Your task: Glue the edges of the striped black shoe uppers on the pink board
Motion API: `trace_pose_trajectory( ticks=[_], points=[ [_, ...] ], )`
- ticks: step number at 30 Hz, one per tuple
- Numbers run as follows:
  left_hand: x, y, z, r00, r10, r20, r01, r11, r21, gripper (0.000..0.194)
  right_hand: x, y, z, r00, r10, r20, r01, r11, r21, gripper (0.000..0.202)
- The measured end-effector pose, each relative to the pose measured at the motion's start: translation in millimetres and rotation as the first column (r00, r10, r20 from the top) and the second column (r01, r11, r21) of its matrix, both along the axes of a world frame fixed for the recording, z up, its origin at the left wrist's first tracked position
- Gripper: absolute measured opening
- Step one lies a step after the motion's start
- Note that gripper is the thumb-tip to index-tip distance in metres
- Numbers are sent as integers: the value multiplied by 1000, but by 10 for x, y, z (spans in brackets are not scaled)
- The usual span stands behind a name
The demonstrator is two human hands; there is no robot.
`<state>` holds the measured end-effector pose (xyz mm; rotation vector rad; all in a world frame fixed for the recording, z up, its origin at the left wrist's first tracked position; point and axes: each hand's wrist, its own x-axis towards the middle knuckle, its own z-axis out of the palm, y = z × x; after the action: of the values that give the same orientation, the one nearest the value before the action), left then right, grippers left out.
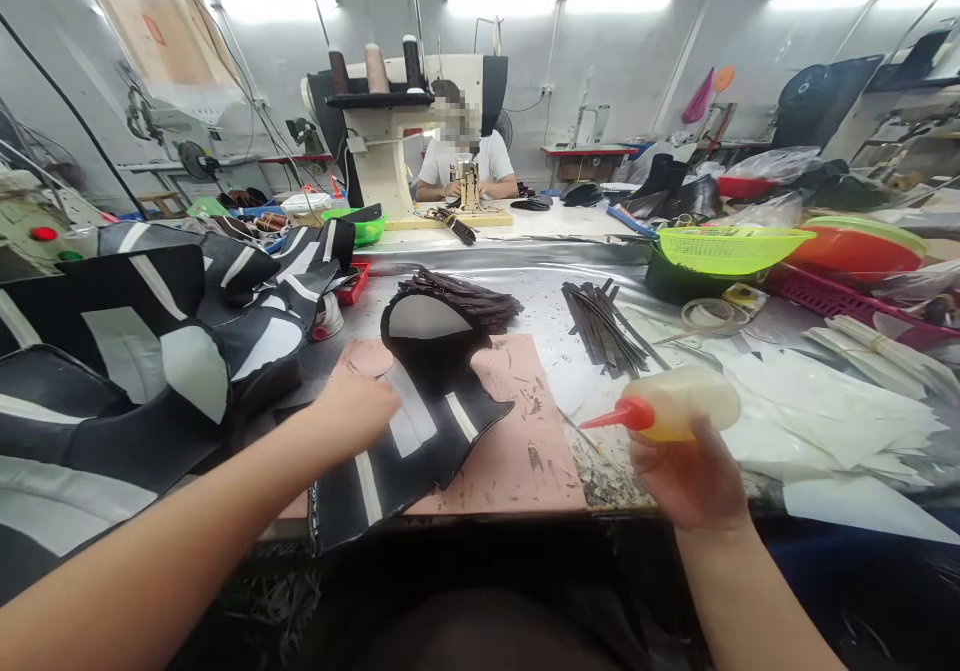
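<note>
A black boot upper piece (429,396) with pale reinforcing patches and white tape strips lies on a pink cutting mat (536,441) in front of me. Its lower end hangs a little past the table's front edge. My left hand (364,409) is at the piece's left edge, beside a pale patch (409,416). The fingers look closed and slightly blurred, and whatever is under them is hidden. To the right of the mat, my right hand (694,471) is wrapped round a squeeze glue bottle (686,401) of yellowish liquid, tilted with its red nozzle (621,415) pointing left.
More black uppers (112,351) are piled at left. Dark strips lie in a bundle (469,299) behind the mat and a smaller bunch (606,326) farther right. White sheets (817,411) spread at right, near a lime basket (727,248). Across the table, a person sits behind a sewing machine (382,161).
</note>
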<state>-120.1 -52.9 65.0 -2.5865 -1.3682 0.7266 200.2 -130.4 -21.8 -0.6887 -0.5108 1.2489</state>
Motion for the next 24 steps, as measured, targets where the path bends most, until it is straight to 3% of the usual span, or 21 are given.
trace_pose_trajectory(
  ticks=[3, 6, 8, 10, 14, 16, 20, 24],
  points=[
    [495, 16, -129, 979, 59, 197, -71, 996, 55, 36, -43, 43, 25, 999, 7, -36, -7, 1000, -1, 38],
    [763, 58, -391, 976, 71, 205, -88, 993, 75, 65, -66, 83, 69, 998, 16, -53, -16, 1000, 9, 41],
    [768, 57, -536, 985, 58, 165, -64, 998, 29, 91, -64, 99, 93, 998, 1, -58, 0, 1000, 9, 43],
    [681, 25, -618, 987, -17, 161, 22, 999, -29, 99, -67, 119, 95, 999, -27, -45, 27, 1000, 6, 43],
    [497, -31, -644, 962, -145, 232, 155, 988, -27, 68, -150, 238, 6, 999, -40, -8, 39, 998, -47, 45],
    [470, -9, -639, 955, -178, 238, 174, 984, 35, 65, -237, 347, -69, 1000, -30, 10, 31, 996, -85, 47],
    [477, 115, -658, 965, -177, 193, 171, 984, 45, 107, -424, 615, -193, 993, -56, 108, 69, 990, -119, 49],
    [452, 221, -731, 974, -114, 198, 125, 991, -42, 115, -567, 903, -228, 947, -106, 303, 131, 989, -64, 46]
  ],
)
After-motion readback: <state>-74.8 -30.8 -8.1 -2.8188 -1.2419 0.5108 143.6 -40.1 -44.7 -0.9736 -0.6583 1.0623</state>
